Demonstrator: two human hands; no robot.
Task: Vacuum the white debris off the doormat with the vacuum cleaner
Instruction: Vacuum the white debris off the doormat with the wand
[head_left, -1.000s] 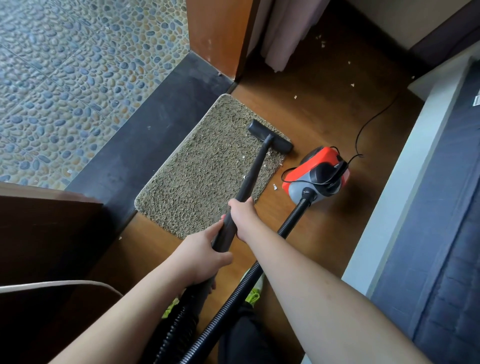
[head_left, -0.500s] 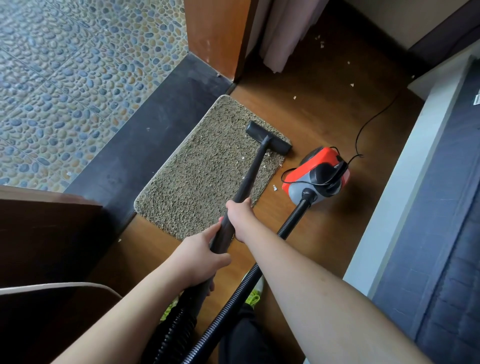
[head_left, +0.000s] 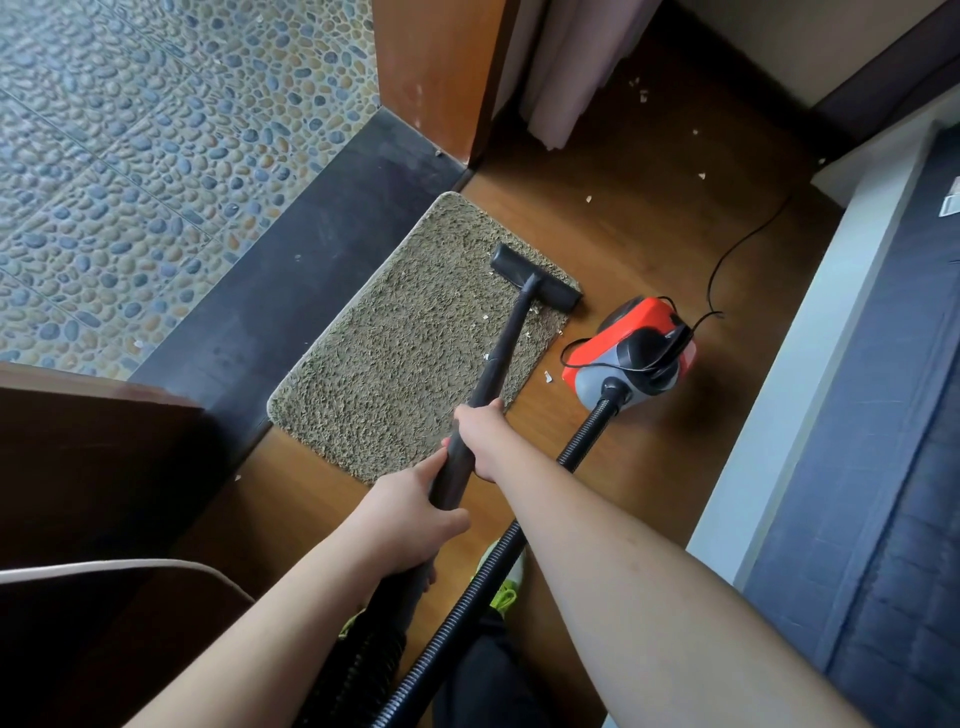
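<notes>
1. Black wand (head_left: 501, 358) was gripped by both the left hand (head_left: 410, 519) and the right hand (head_left: 480, 436);
2. its nozzle (head_left: 537, 286) sat on the doormat's (head_left: 395, 353) far corner, white debris (head_left: 535, 319) just behind it;
3. the red vacuum cleaner (head_left: 631, 353) stood beside the doormat on the wooden floor (head_left: 649, 218).

The doormat (head_left: 410, 358), shaggy and tan, lies flat on the wood floor just ahead of the grip. White debris (head_left: 535, 322) flecks its far right edge, right under the black wand (head_left: 501, 358), which slants away from the gripping hands to the flat black nozzle (head_left: 537, 279) sitting on the mat's far corner. Off to the right of the grip, the red and grey vacuum cleaner (head_left: 631, 353) rests on the floor, its ribbed hose (head_left: 467, 608) running back beneath the grip. One chip, possibly more, lies just off the mat.
</notes>
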